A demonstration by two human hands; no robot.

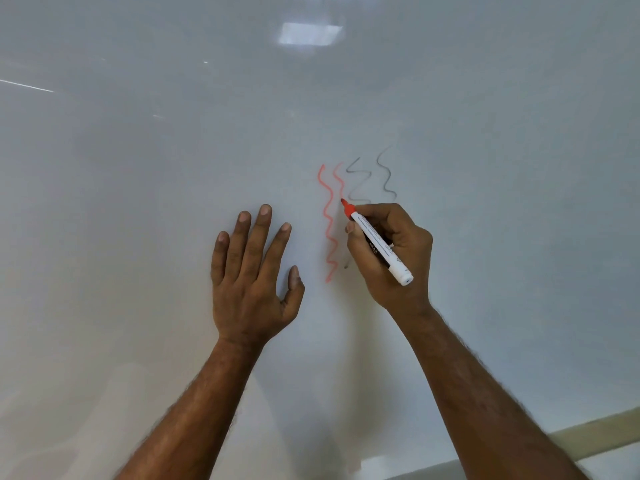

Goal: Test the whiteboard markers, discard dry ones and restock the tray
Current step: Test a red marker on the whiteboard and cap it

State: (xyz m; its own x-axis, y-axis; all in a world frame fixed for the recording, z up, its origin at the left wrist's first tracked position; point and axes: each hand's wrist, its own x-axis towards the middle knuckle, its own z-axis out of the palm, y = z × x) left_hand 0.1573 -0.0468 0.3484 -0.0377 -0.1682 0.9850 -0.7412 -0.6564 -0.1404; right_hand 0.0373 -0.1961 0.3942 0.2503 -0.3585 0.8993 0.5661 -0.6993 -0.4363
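Your right hand clamps the red marker, tip on the board right of two red squiggles, testing ink, while your left hand, fingers spread flat, braces you.

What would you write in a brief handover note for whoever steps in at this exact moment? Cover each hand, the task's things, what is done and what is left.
Left hand: open, flat on the whiteboard.
Right hand: grips the uncapped red marker, tip at the board.
Done: two grey-black squiggles and a long red squiggle drawn; a second red line is partway, marking clearly.
Left: finish this test, cap the marker, test any others, discard dry ones, restock the tray.
Tray, cap and other markers are out of view.
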